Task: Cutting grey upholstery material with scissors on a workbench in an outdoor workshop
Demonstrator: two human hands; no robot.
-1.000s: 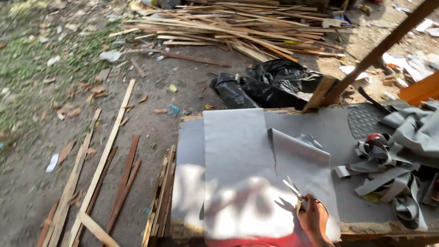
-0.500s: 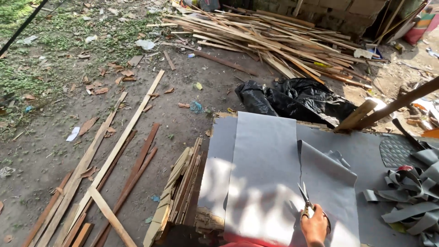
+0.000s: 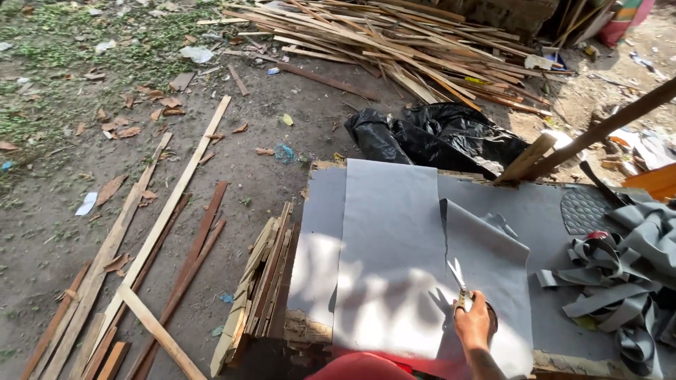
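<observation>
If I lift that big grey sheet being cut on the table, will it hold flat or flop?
Probably flop: the grey sheet curls up along the cut, and grey offcut strips lie in limp loops. It looks thin, so likely light. The right hand with the scissors may be all that pins it.

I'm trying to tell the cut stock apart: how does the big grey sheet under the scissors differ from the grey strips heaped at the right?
The grey sheet lies flat and spread wide over the table; the grey strips are narrow, curled and piled in a tangle. The sheet is mostly whole, with one cut running up it from the scissors in the right hand; the strips are fully cut loose. Both look like the same grey material.
</observation>
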